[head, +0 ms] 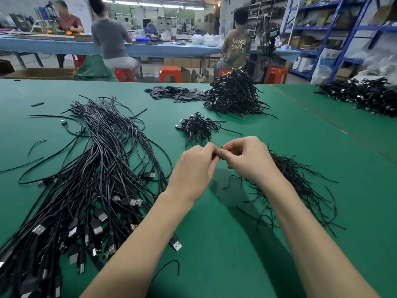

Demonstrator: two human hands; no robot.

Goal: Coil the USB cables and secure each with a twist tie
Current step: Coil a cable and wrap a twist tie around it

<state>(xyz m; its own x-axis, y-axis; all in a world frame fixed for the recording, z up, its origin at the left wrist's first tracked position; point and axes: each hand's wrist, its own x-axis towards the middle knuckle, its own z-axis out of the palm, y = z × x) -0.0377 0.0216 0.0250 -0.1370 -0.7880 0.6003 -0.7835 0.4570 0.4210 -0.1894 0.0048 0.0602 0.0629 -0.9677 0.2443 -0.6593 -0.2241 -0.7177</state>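
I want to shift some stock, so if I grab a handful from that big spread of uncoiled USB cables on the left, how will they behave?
The uncoiled USB cables will probably be floppy: their strands curve and sag loosely across the green table. They will likely snag and drag neighbours along, since they cross over each other. The plug ends, bunched nearest the person, would probably dangle and swing.

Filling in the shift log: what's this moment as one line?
step: twisting tie | left hand: pinching small black item | right hand: pinching same item | loose cables: left | ties: right
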